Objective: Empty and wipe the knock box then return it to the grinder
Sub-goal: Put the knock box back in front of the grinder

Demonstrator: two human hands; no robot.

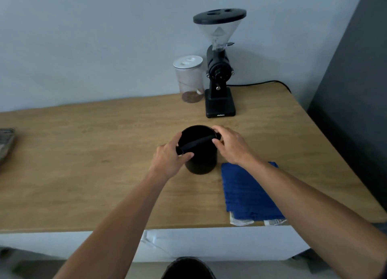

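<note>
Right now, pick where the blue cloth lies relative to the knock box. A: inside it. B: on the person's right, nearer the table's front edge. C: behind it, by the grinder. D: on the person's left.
B: the cloth lies flat on the table right of the knock box, toward the front edge.

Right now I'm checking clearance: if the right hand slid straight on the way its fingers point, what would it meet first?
The right hand points left across the knock box; it would likely meet the bar first, then the left hand.
</note>
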